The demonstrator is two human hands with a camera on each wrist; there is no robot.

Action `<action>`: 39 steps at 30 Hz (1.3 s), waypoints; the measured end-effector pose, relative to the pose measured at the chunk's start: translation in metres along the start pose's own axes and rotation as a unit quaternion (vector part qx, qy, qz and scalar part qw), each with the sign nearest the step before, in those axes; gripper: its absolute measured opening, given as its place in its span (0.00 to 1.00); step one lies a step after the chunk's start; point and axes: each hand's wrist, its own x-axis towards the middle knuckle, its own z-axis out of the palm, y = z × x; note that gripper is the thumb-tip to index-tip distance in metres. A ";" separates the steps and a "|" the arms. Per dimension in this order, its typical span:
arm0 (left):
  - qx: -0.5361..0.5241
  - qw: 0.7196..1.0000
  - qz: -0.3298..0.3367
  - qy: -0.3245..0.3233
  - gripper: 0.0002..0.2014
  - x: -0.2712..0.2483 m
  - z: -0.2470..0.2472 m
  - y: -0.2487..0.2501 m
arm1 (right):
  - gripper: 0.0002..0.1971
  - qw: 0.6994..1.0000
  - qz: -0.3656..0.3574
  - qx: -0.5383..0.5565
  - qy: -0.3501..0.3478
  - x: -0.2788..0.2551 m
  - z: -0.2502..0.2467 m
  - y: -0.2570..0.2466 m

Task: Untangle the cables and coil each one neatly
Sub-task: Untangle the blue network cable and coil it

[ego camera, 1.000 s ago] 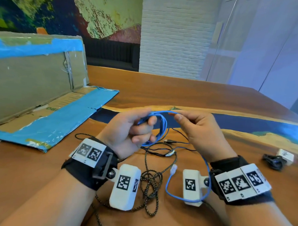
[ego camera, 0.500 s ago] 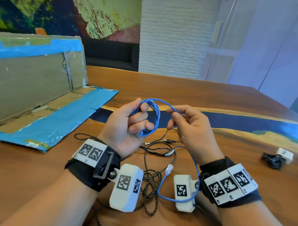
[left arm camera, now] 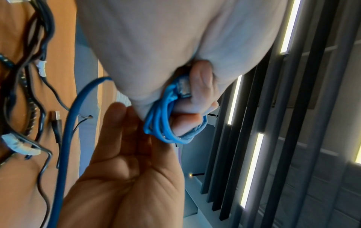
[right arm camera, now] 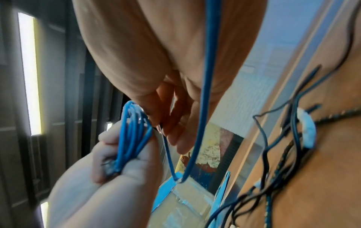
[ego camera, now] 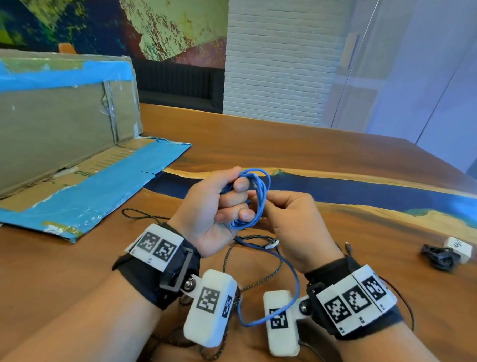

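Note:
My left hand [ego camera: 225, 205] is raised above the table, its fingers curled through a small coil of blue cable [ego camera: 254, 192]. The left wrist view shows the coil [left arm camera: 166, 121] wrapped round those fingers with a clear plug tucked in. My right hand [ego camera: 274, 207] sits close against the coil and pinches the cable's free strand [right arm camera: 166, 146] at the coil's right side. The blue tail [ego camera: 290, 292] hangs down and loops under my right wrist. A tangle of black and braided cables [ego camera: 244, 266] lies on the table below both hands.
A cardboard box with blue tape [ego camera: 69, 151] lies open at the left. At the right edge sit a bundled black cable [ego camera: 439, 258] and a white block [ego camera: 458, 246]. The wooden table [ego camera: 342, 163] has a blue resin stripe across it.
My right hand carried the free strand round and in against the coil, adding a turn. The hanging blue tail got shorter. My left hand tilted but kept its hold.

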 end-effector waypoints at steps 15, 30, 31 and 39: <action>0.136 0.987 0.036 0.074 0.21 0.007 -0.011 -0.006 | 0.11 0.987 0.099 0.125 0.014 0.001 0.001 0.003; 0.194 0.980 0.028 0.028 0.17 0.008 -0.017 -0.006 | 0.16 0.976 0.068 0.187 -0.090 0.004 -0.001 -0.005; 0.198 0.979 0.030 0.027 0.17 0.008 -0.016 -0.007 | 0.18 0.979 0.059 0.174 -0.094 0.004 -0.002 -0.007; 0.221 0.971 0.081 0.038 0.18 0.010 -0.017 -0.009 | 0.31 0.996 0.057 0.056 -0.050 0.004 -0.007 -0.003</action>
